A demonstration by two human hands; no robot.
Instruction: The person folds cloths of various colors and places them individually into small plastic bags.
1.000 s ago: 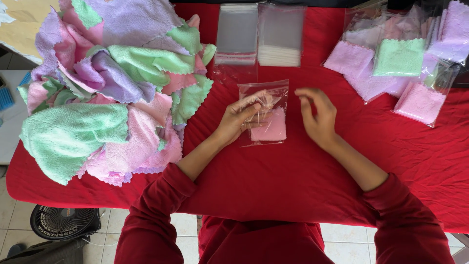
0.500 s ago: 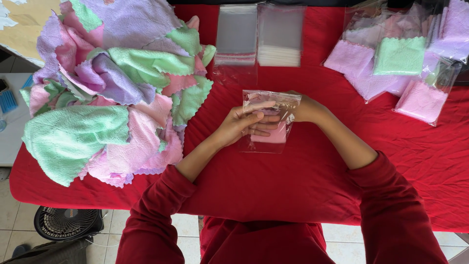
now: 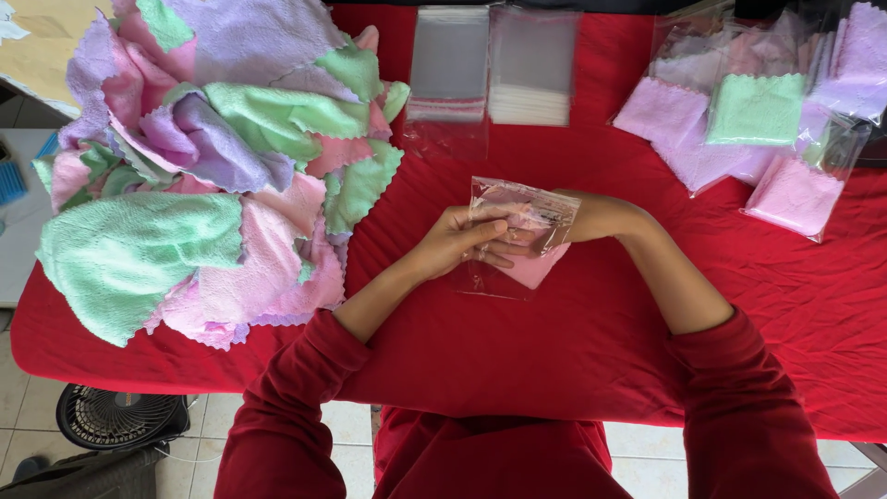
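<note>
Head view: both hands, left hand (image 3: 457,242) and right hand (image 3: 591,218), grasp a clear bag (image 3: 517,236) holding a pink cloth (image 3: 531,268) at desk (image 3: 517,360) centre; the thin plastic could tear at its 12 o'clock flap.

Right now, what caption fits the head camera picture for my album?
Both hands, left hand and right hand, hold a clear bag with a pink cloth over a red table.
</note>
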